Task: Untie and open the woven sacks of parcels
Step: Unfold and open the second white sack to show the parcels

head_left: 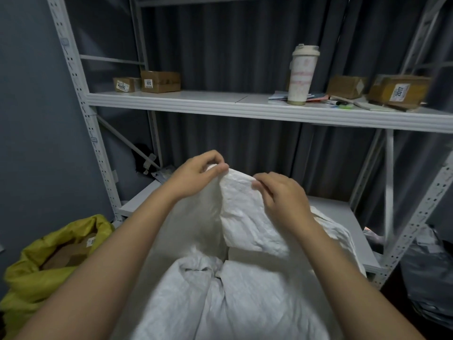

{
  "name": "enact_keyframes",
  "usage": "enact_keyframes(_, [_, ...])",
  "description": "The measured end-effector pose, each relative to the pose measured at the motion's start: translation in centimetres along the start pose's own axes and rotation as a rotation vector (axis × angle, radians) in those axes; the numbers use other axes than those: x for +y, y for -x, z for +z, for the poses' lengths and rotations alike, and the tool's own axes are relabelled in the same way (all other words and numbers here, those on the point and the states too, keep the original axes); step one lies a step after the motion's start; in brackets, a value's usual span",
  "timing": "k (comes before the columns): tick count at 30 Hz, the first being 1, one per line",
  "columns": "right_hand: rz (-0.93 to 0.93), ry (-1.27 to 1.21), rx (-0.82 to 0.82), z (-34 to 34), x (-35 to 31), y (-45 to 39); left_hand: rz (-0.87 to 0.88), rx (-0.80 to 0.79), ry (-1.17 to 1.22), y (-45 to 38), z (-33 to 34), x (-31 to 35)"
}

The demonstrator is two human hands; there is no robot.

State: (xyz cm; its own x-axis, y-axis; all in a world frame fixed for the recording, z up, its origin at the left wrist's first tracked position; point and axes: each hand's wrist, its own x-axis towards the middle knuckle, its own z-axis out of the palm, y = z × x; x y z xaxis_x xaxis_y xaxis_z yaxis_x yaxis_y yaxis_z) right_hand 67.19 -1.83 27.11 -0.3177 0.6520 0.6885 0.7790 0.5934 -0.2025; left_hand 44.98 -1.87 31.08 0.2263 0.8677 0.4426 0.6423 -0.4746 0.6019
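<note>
Now we have both hands at the raised mouth of the crumpled white woven plastic sack (247,217), which stands in front of us against the lower tier of the pale grey metal shelving rack (245,106). Our left hand (196,175) pinches the top fold of the cloth between thumb and fingertips; our right hand (282,192) pinches the same edge just beside it, fingers curled over the weave. Lower down, the sack's neck looks bunched and twisted, and we cannot tell whether a tie remains there. We judge the step goes best if we keep both pinches close together on one layer only, then draw them apart sideways so the mouth spreads without tearing. Pulling upward risks tipping the load. To our left sits an open yellow woven sack (31,263) showing brown cardboard parcels (66,256); a white lidded tumbler (302,74) stands on the shelf above
</note>
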Motion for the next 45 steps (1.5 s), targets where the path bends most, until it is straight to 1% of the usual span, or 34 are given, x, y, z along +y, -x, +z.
enact_keyframes(1, [0.011,-0.133,0.034,0.2,0.0,-0.1,-0.011,-0.039,-0.090,0.0,0.2,0.3])
enact_keyframes(3, [0.048,-0.401,0.014,0.5,-0.1,-0.5,0.000,-0.131,-0.236,-0.1,0.8,0.9])
enact_keyframes(4, [0.090,-0.520,-0.017,0.5,-0.3,-0.8,0.021,-0.136,-0.243,-0.1,1.2,1.2])
enact_keyframes(6, [0.189,-0.721,-0.082,0.3,-0.8,-1.1,0.047,-0.083,-0.225,-0.4,1.5,1.1])
enact_keyframes(7, [0.228,-0.778,-0.100,0.3,-0.9,-1.1,0.040,-0.071,-0.242,-0.6,1.5,1.0])
enact_keyframes(9, [0.294,-0.857,-0.094,0.0,-0.6,-1.1,0.009,-0.098,-0.294,-0.8,1.3,0.6])
enact_keyframes(10, [0.328,-0.900,-0.074,-0.2,-0.3,-1.2,-0.003,-0.108,-0.265,-0.9,1.1,0.5])
enact_keyframes(12, [0.377,-0.961,-0.044,-0.8,0.2,-1.4,-0.004,-0.080,-0.109,-1.1,0.6,0.4])
enact_keyframes(14, [0.383,-0.965,-0.053,-1.5,0.5,-1.6,-0.017,-0.054,-0.031,-1.5,0.0,0.4])
enact_keyframes(16, [0.335,-0.877,-0.095,-2.3,0.7,-1.8,-0.065,-0.041,-0.048,-1.8,-0.5,0.4])
enact_keyframes(18, [0.260,-0.641,-0.144,-2.8,0.8,-1.9,-0.122,-0.025,-0.088,-1.8,-0.9,0.5])
enact_keyframes(20, [0.205,-0.251,-0.173,-2.9,0.8,-1.7,-0.147,-0.033,-0.132,-1.8,-1.0,0.7])
enact_keyframes(21, [0.196,-0.062,-0.190,-2.7,0.5,-1.6,-0.131,-0.047,-0.195,-1.8,-0.9,1.0])
enact_keyframes(22, [0.216,0.044,-0.206,-2.5,0.2,-1.5,-0.106,-0.062,-0.283,-1.9,-0.6,1.3])
enact_keyframes(23, [0.267,0.056,-0.227,-2.2,0.1,-1.6,-0.083,-0.074,-0.358,-1.9,-0.4,1.6])
enact_keyframes(25, [0.377,-0.101,-0.272,-1.6,0.3,-1.6,-0.073,-0.075,-0.396,-1.8,0.2,1.9])
enact_keyframes(26, [0.421,-0.210,-0.262,-1.4,0.6,-1.6,-0.080,-0.067,-0.377,-1.7,0.5,1.7])
enact_keyframes(28, [0.467,-0.386,-0.161,-1.1,0.8,-1.4,-0.077,-0.036,-0.296,-1.3,1.0,1.2])
enact_keyframes(31, [0.393,-0.676,0.069,-0.8,0.4,-1.0,0.024,0.023,-0.120,-0.8,1.1,0.8])
enact_keyframes(32, [0.372,-0.752,0.100,-0.9,0.3,-0.9,0.052,0.030,-0.057,-0.7,0.9,0.6])
enact_keyframes(34, [0.358,-0.820,0.095,-1.1,0.9,-0.9,0.084,0.003,0.015,-0.6,0.3,0.0])
enact_keyframes(36, [0.320,-0.803,0.029,-1.5,1.5,-1.1,0.120,-0.059,-0.035,-0.5,-0.4,-0.4])
enact_keyframes(37, [0.270,-0.744,-0.035,-1.9,1.7,-1.2,0.122,-0.084,-0.067,-0.5,-0.7,-0.6])
enact_keyframes(38, [0.199,-0.633,-0.109,-2.1,1.9,-1.3,0.114,-0.104,-0.074,-0.5,-1.1,-0.6])
enact_keyframes(39, [0.118,-0.471,-0.166,-2.1,2.0,-1.3,0.090,-0.118,-0.062,-0.6,-1.4,-0.6])
enact_keyframes(40, [0.046,-0.340,-0.193,-1.9,1.9,-1.3,0.051,-0.130,-0.043,-0.7,-1.7,-0.5])
enact_keyframes(41, [0.025,-0.275,-0.177,-1.6,1.8,-1.4,0.003,-0.139,-0.049,-0.8,-2.0,-0.4])
enact_keyframes(42, [0.050,-0.289,-0.139,-1.3,1.5,-1.4,-0.034,-0.151,-0.125,-1.0,-2.1,-0.4])
enact_keyframes(43, [0.117,-0.356,-0.100,-1.1,1.1,-1.5,-0.047,-0.154,-0.284,-1.1,-2.1,-0.3])
enact_keyframes(44, [0.218,-0.461,-0.087,-0.7,0.8,-1.6,-0.032,-0.142,-0.493,-1.1,-1.8,-0.1])
enact_keyframes(45, [0.313,-0.592,-0.101,-0.4,0.3,-1.7,0.021,-0.120,-0.676,-1.0,-1.2,0.1])
